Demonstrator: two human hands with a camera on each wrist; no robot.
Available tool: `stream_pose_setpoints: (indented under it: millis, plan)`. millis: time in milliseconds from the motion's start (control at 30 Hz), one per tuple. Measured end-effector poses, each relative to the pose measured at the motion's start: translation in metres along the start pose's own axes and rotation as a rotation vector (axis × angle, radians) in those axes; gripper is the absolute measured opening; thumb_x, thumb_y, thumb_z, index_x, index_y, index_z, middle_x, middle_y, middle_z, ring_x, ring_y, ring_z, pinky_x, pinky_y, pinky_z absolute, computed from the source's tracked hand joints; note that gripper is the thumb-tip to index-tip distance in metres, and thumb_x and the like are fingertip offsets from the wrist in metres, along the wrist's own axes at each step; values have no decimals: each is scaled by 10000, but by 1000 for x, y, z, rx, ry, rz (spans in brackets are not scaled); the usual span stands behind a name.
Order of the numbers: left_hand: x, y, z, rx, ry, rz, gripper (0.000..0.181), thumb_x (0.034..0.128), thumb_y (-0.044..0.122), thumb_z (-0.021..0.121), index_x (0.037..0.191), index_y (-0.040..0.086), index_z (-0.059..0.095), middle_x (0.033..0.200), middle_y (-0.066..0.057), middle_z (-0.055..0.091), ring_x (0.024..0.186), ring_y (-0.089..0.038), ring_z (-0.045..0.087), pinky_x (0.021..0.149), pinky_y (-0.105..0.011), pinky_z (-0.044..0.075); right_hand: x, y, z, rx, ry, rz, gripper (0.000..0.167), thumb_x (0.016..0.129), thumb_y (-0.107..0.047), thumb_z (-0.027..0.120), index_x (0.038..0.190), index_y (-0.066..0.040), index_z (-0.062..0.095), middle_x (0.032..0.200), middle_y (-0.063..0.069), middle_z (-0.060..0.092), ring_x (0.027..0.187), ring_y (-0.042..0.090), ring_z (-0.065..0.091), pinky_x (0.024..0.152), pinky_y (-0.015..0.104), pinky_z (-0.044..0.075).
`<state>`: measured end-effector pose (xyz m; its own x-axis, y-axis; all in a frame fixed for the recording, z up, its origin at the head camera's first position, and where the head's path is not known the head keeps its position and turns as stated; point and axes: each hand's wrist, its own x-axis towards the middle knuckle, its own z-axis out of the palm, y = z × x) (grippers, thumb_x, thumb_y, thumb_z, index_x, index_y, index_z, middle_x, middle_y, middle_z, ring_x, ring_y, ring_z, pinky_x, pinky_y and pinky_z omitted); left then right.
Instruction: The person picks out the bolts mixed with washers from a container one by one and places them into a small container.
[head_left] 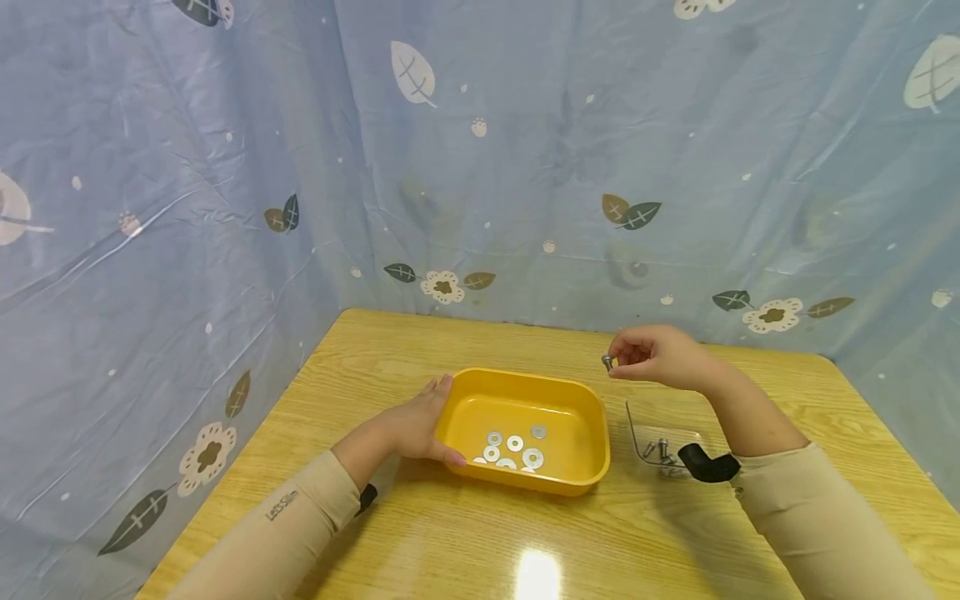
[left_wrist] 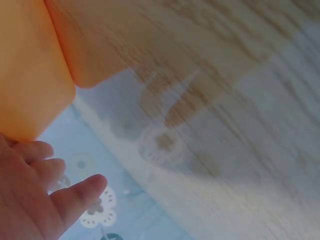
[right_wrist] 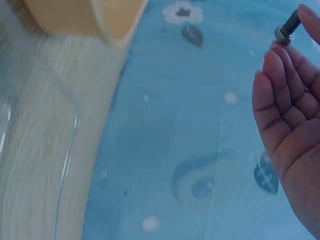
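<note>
A yellow tray (head_left: 525,385) stands on the table with several flat metal washers (head_left: 514,443) on its floor. My left hand (head_left: 412,427) rests against the tray's left end, fingers along the side and thumb at the front corner. The left wrist view shows those fingers loosely extended, some touching the orange-looking tray wall (left_wrist: 35,75). Beyond the tray's right end, my right hand (head_left: 656,357) is raised above the table. It pinches a small metal bolt (head_left: 607,362) between thumb and fingertips. Its round head and threaded shaft (right_wrist: 291,23) show clearly in the right wrist view.
A clear plastic container (head_left: 686,435) with several bolts (head_left: 663,448) lies right of the tray, below my right forearm. A thin dark line bends along its left side. Blue patterned cloth (head_left: 525,208) hangs behind and beside the wood-grain table (head_left: 375,342).
</note>
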<state>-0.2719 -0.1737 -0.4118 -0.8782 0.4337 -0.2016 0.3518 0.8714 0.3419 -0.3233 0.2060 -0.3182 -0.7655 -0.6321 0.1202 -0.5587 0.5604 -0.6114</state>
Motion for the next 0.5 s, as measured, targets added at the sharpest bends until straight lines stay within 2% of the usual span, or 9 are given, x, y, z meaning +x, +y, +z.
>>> stream_pose_setpoints:
  millis: [333, 500]
  plan:
    - [0, 0, 1, -8, 7, -5, 1341, 568, 751, 632, 1458, 19, -55, 1524, -146, -5, 1392, -289, 16, 1085, -433, 201, -28, 24, -15, 78, 17, 99, 187, 805, -220, 704, 908, -76, 642, 738, 26, 601, 641, 127, 534, 583, 268, 468]
    - [-1, 0, 2, -2, 15, -1, 1333, 573, 742, 640, 1458, 7, -33, 1523, -156, 6, 1390, -299, 24, 1082, -441, 205, -34, 42, -12, 95, -20, 156, 224, 808, -262, 698, 921, -83, 627, 775, 53, 589, 669, 160, 537, 604, 274, 466]
